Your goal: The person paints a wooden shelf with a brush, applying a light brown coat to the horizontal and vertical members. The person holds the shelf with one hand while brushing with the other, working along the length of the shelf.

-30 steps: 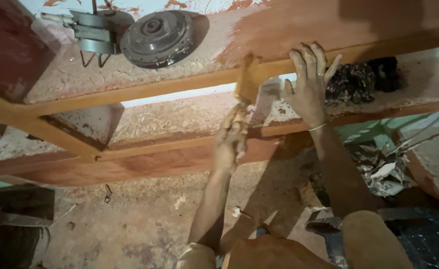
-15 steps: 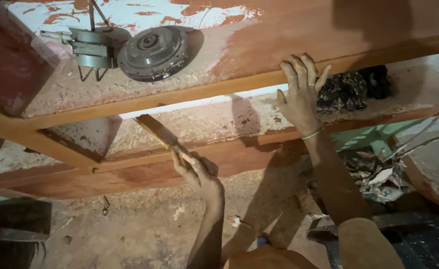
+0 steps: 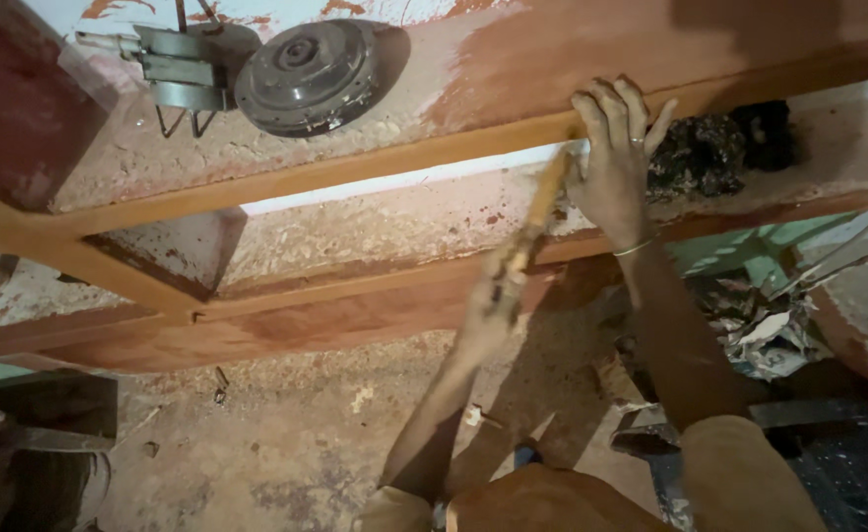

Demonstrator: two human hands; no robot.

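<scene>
- Across the whole upper view, I see a wooden frame point(image 3: 355, 177) of reddish-brown rails, with rough speckled board showing between the rails.
- On the top board, a round grey metal disc point(image 3: 306, 74) lies beside a small grey bracket point(image 3: 178, 69), well apart from both hands.
- Below the frame, the dusty floor point(image 3: 286, 443) carries crumpled scrap point(image 3: 769, 335) at the right.
- The right hand point(image 3: 616, 158) rests flat against the upper rail, fingers point(image 3: 606, 108) spread wide and hooked over its edge, holding nothing but the rail itself.
- The left hand point(image 3: 493, 296) is closed around the lower end of a paintbrush point(image 3: 537, 222); motion blur prevents me from telling how firmly.
- Brush position: the handle runs up and to the right from the left hand, and its tip reaches the upper rail just beside the right hand's thumb side, near or touching it; I cannot tell which.
- Risk, in my judgement: the brush tip works so near the bracing hand that a stroke could smear the right hand's fingers.
- Risk: a fast swing could flick finish onto the bare board or drip it to the floor.
- Risk: the bracing hand presses on a freshly coloured-looking rail, which could mark the surface.
</scene>
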